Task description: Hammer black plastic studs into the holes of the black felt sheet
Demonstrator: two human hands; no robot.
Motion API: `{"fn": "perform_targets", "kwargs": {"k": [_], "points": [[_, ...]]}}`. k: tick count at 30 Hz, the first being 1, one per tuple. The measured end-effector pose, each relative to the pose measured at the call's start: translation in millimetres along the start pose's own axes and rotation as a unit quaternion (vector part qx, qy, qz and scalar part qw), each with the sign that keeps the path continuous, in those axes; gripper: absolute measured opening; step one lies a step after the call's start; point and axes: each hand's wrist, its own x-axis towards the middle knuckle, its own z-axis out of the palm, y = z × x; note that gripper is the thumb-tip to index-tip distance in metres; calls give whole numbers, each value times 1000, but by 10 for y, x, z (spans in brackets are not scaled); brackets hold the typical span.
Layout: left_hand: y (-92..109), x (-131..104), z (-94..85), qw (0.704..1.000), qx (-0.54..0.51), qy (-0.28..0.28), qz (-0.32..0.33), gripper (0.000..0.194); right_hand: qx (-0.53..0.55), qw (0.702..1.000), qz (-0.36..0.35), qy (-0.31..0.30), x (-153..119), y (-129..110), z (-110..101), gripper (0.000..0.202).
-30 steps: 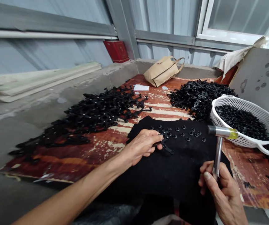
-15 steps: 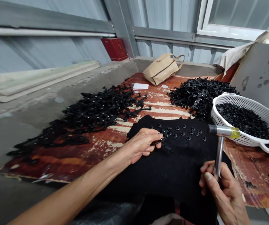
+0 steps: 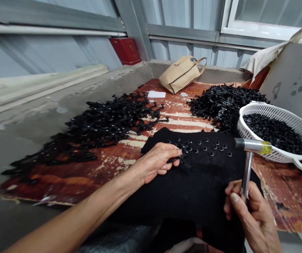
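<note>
a person's left hand [image 3: 157, 161] pinches a small black cross-shaped plastic piece [image 3: 183, 157] between thumb and fingertips, pressing it flat on a black felt pad [image 3: 193, 189] at the centre of the frame, while the right hand [image 3: 248, 211] at the lower right wraps its curled fingers around the shaft of a small steel hammer with a yellow-banded head [image 3: 251, 146], the head raised above the pad to the right of the piece. a row of small black round studs [image 3: 211, 147] lies on the pad just beyond the held piece. to do this step well, the blow likely wants to fall short and square on the stud, with the pinching fingertips kept clear to the left and the piece held flat so it does not skip on the felt. a white plastic colander of black studs [image 3: 277, 121] sits at the right edge, near the hammer head; one heap of black strap pieces [image 3: 100, 124] spreads across the worn red-painted board [image 3: 87, 175] at centre left, another black heap [image 3: 222, 100] lies upper right, and a tan handbag [image 3: 179, 73] rests at the top centre. whether a stud already sits under the held piece cannot be made out, black on black; the right wrist is cut off by the bottom edge, and the colander's far side runs out of frame.
</note>
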Motion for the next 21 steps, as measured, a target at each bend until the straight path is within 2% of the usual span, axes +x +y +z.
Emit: {"fn": "perform_targets", "kwargs": {"k": [6, 9, 11, 14, 16, 21], "points": [[-6, -8, 9, 1000, 10, -1, 6, 24, 1, 1000, 14, -17, -3, -24, -24, 23], [-27, 22, -7, 1000, 6, -6, 7, 21, -52, 997, 36, -54, 32, -98, -77, 32], [-58, 55, -31, 1000, 6, -15, 10, 22, -122, 990, -3, -68, 87, -160, -106, 41], [-111, 104, -70, 999, 3, -37, 20, 22, -215, 964, -132, -80, 214, -228, -106, 48], [-119, 118, -82, 999, 0, -45, 22, 21, -246, 945, -190, -100, 314, -247, -84, 49], [34, 42, -49, 999, 12, -32, -11, 22, -317, 908, -233, -142, 506, -286, -27, 57]]}}
